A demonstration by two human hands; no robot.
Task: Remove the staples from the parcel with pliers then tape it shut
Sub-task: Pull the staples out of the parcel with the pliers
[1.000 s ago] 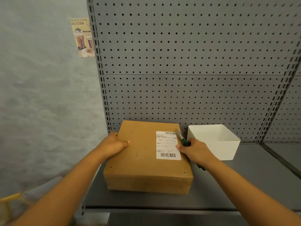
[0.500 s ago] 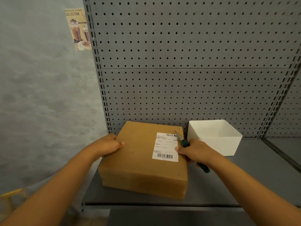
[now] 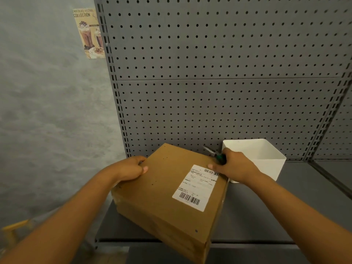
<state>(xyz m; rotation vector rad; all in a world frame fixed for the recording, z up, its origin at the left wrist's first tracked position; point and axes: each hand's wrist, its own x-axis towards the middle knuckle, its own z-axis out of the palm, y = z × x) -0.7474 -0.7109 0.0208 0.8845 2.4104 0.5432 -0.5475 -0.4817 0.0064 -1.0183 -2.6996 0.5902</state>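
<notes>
Brown cardboard parcel (image 3: 167,195) turned askew on a grey metal shelf (image 3: 266,216), its left edge gripped by the left hand (image 3: 129,169), green-handled pliers (image 3: 217,156) clasped in the right hand (image 3: 234,166) at its far right corner, white bin (image 3: 266,155) just behind, pegboard (image 3: 219,73) beyond.

Pliers (image 3: 216,155) handles hidden in right hand (image 3: 234,167)

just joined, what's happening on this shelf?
A person has both hands on a brown cardboard parcel on the grey shelf. The left hand grips its left edge. The right hand presses on the right edge by the shipping label while holding green-handled pliers. The parcel sits skewed, its near corner past the shelf's front edge. A white bin stands to the right. No tape is visible.
</notes>
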